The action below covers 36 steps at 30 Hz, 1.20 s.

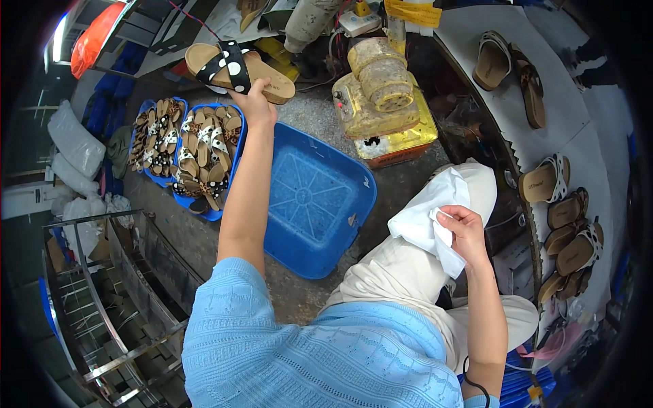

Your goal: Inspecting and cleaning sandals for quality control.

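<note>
My left hand (256, 107) reaches forward and grips a sandal (262, 68) by the side of its tan footbed. Black straps with white polka dots cross over that sandal, and its sole faces down. On my right thigh lies a white cloth (425, 211). My right hand (464, 232) pinches one edge of the cloth between thumb and fingers. Below my left hand stands a blue plastic tub (309, 261), with no shoes showing inside it.
Two blue crates (239, 151) full of sandals stand at the left. A yellow-stained machine (377, 102) is ahead. Several sandals (544, 182) rest on the pale curved table (592, 146) at the right. A metal rack (122, 299) stands at the lower left.
</note>
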Available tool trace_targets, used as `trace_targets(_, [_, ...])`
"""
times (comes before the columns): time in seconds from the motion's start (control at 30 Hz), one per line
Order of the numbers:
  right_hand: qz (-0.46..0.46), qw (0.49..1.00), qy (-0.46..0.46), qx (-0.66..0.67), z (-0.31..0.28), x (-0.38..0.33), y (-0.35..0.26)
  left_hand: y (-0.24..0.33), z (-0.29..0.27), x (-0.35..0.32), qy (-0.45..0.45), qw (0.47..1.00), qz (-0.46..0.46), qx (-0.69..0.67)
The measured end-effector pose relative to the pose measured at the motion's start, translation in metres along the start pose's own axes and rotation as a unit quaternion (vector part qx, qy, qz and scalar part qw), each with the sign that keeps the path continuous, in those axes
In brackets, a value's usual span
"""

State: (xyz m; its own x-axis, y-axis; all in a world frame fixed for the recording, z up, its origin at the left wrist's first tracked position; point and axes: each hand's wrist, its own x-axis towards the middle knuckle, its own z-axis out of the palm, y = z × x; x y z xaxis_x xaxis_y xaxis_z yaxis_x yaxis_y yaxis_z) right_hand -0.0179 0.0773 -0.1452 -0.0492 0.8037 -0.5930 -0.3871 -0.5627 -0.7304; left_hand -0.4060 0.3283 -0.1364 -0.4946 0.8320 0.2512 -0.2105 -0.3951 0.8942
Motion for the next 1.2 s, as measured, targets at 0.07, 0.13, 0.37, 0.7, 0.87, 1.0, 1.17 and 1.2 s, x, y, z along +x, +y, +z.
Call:
trace_targets(0.07, [0.003, 1.000, 0.002, -0.002, 0.000, 0.000, 0.000, 0.000, 0.002, -0.001, 0.001, 1.000, 0.001, -0.003])
trace_targets(0.13, [0.002, 1.000, 0.000, 0.003, 0.000, 0.000, 0.001, -0.001, 0.001, 0.000, 0.001, 1.000, 0.004, -0.004])
trace_targets(0.37, [-0.017, 0.999, 0.021, -0.030, 0.013, -0.006, 0.000, -0.001, 0.000, -0.019, 0.012, 1.000, -0.009, -0.017])
trace_targets(0.7, [-0.526, 0.768, 0.024, -0.364, 0.089, -0.027, -0.030, 0.093, 0.061, -0.216, -0.068, 0.955, -0.252, -0.140])
trace_targets(0.87, [-0.574, 0.672, -0.005, -0.467, 0.086, -0.024, -0.032, 0.111, 0.082, -0.252, -0.128, 0.932, -0.306, -0.147])
trace_targets(1.0, [-0.519, 0.680, -0.006, -0.519, 0.078, -0.036, -0.022, 0.110, 0.092, -0.256, -0.139, 0.933, -0.296, -0.149])
trace_targets(1.17, [-0.554, 0.681, 0.032, -0.479, 0.079, -0.031, -0.035, 0.111, 0.097, -0.269, -0.128, 0.934, -0.303, -0.140])
trace_targets(1.2, [-0.554, 0.680, 0.033, -0.479, 0.077, -0.031, -0.030, 0.114, 0.098, -0.264, -0.145, 0.929, -0.312, -0.137])
